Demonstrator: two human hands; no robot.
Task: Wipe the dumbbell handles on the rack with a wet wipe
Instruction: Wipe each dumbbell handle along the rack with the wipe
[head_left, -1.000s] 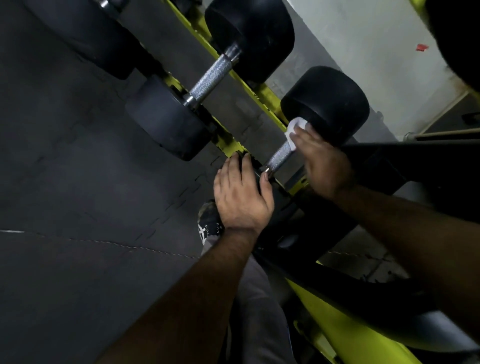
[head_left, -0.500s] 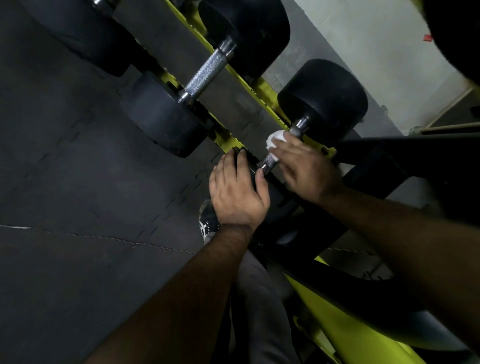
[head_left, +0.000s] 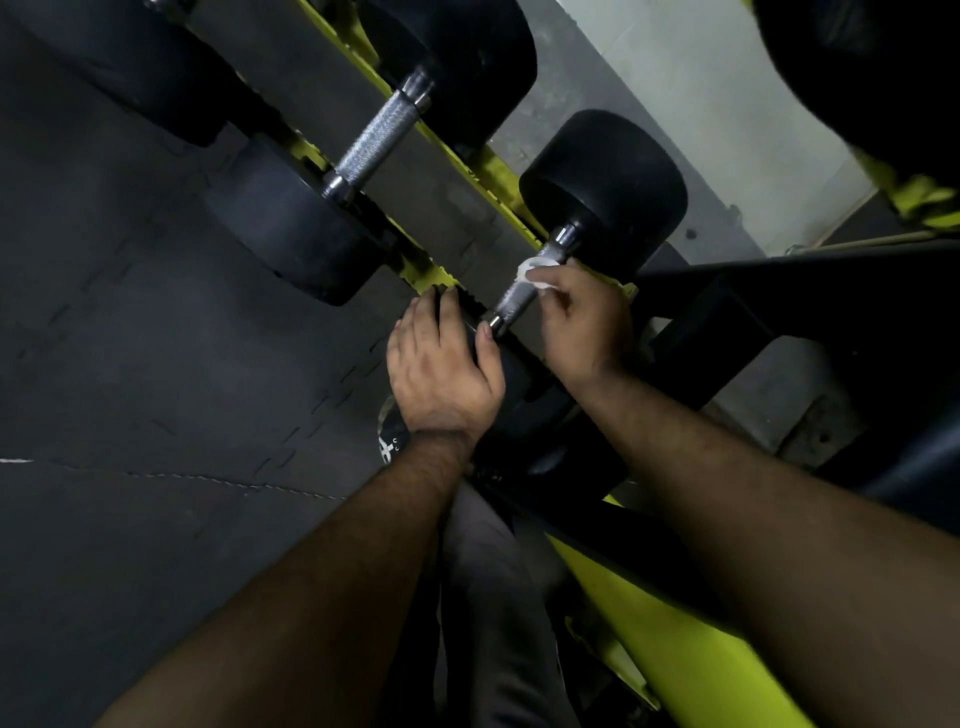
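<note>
A black dumbbell (head_left: 605, 189) lies on the yellow-green rack (head_left: 491, 171), its knurled steel handle (head_left: 514, 299) running down to the near head. My right hand (head_left: 584, 319) pinches a white wet wipe (head_left: 535, 270) wrapped around the upper part of that handle. My left hand (head_left: 441, 364) rests over the near black head of the same dumbbell, fingers curved on its top and thumb near the handle's lower collar. A second dumbbell with a bare knurled handle (head_left: 376, 140) sits further along the rack.
Dark rubber floor tiles (head_left: 130, 389) fill the left. A black bench or frame (head_left: 805, 312) crosses on the right, a yellow-green rack beam (head_left: 670, 639) runs below it, and my grey trouser leg and shoe (head_left: 389, 441) are under my arms. A pale wall (head_left: 701, 88) stands behind.
My right hand slid the wipe down the handle toward the near head, then back up to its upper part. My left hand stayed on the near head.
</note>
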